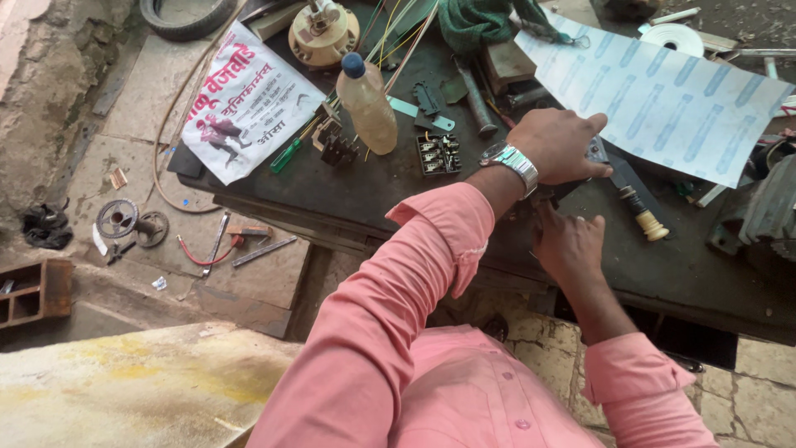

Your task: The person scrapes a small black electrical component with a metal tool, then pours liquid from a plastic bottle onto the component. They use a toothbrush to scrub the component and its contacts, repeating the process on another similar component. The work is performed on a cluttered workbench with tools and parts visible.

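On the cluttered dark worktop (373, 195), our left hand (562, 145) presses flat, fingers closed, on a small part while our right hand (569, 246) just beneath curls against it, likely steadying before a careful grip.

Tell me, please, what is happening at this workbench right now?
A person in a pink shirt leans over a dark, cluttered workbench. The left hand, with a metal wristwatch, presses down beside a large pale sheet with blue printed stripes. The right hand sits just below it, working at something hidden between them. A cloudy plastic bottle with a blue cap stands nearby.
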